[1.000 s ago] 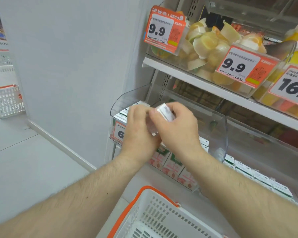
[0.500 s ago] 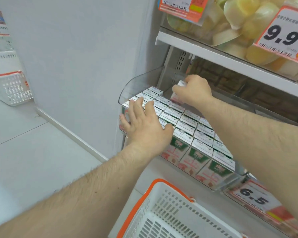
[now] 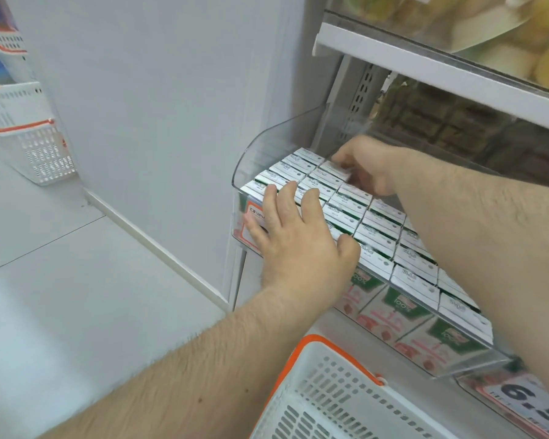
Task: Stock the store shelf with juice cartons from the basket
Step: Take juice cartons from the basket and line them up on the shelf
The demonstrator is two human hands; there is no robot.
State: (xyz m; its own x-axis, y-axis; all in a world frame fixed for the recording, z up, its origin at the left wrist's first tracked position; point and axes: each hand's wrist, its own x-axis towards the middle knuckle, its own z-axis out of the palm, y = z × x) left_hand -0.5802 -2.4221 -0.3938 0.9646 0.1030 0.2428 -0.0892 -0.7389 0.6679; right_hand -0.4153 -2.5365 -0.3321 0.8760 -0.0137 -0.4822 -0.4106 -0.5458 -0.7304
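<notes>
— What changed? The right hand (image 3: 366,164) sank lower, fingers gripping a juice carton (image 3: 335,169) at the clear bin's (image 3: 267,144) back-left corner.

— And now? Seating it; left hand (image 3: 293,236), fingers flat, steadies front cartons — next, basket (image 3: 311,350).

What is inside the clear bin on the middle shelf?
The clear bin holds tight rows of juice cartons, tops up. The left hand lies flat over the front-left cartons; the right hand and forearm hide the back-right ones.
</notes>
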